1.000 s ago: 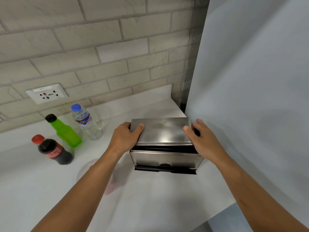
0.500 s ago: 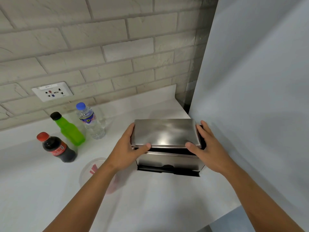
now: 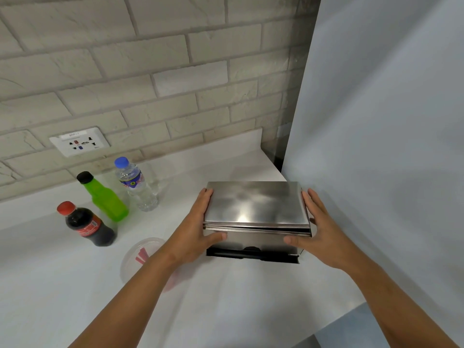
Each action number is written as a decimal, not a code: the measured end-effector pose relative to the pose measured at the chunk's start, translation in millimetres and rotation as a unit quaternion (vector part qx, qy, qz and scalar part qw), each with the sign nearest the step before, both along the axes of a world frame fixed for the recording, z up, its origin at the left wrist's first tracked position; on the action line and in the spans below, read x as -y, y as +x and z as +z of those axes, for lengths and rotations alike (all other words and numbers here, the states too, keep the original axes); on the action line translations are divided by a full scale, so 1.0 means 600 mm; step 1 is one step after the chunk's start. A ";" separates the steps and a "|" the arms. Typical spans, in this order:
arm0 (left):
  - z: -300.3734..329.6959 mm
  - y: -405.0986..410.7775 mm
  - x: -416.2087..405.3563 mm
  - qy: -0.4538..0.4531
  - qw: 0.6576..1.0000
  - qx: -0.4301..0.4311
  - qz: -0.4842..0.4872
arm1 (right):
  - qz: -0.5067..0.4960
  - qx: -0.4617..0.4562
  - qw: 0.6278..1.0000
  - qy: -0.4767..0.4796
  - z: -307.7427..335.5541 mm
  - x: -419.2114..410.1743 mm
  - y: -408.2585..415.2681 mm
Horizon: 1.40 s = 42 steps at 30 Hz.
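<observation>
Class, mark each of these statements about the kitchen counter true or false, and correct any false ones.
1. The left hand and the right hand both touch the steel box. True.
2. The green bottle has a red cap. False: its cap is black; the red cap is on the cola bottle.
3. The water bottle stands nearer the wall than the cola bottle. True.
4. The box's lid stands wide open. False: it is almost down, with only a narrow gap at the front.
5. A plug sits in the wall socket. False: nothing is plugged in.
</observation>
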<state>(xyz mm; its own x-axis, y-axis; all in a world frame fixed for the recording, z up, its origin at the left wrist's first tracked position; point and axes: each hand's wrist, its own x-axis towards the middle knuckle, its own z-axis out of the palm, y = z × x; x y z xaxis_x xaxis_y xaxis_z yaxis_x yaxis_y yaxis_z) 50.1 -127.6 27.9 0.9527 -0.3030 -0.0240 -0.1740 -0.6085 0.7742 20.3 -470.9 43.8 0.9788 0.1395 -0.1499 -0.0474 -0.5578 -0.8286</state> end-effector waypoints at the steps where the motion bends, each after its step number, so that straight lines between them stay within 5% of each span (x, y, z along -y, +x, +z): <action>1: -0.001 0.001 -0.001 0.008 1.000 0.001 -0.004 | 0.000 0.002 1.000 0.000 -0.003 0.002 -0.002; 21: 0.006 0.013 -0.004 0.073 0.996 0.025 -0.040 | -0.024 0.029 0.997 0.062 -0.029 0.010 -0.013; 27: 0.018 0.000 0.000 0.106 0.992 0.047 -0.048 | -0.022 0.067 0.997 -0.042 -0.029 0.016 -0.015; 34: 0.058 -0.021 0.052 0.276 0.923 0.241 -0.115 | 0.053 0.163 0.973 -0.155 -0.016 0.007 -0.024; 42: 0.066 -0.015 0.153 0.285 0.897 0.275 -0.194 | 0.040 0.170 0.972 -0.156 -0.013 0.006 -0.026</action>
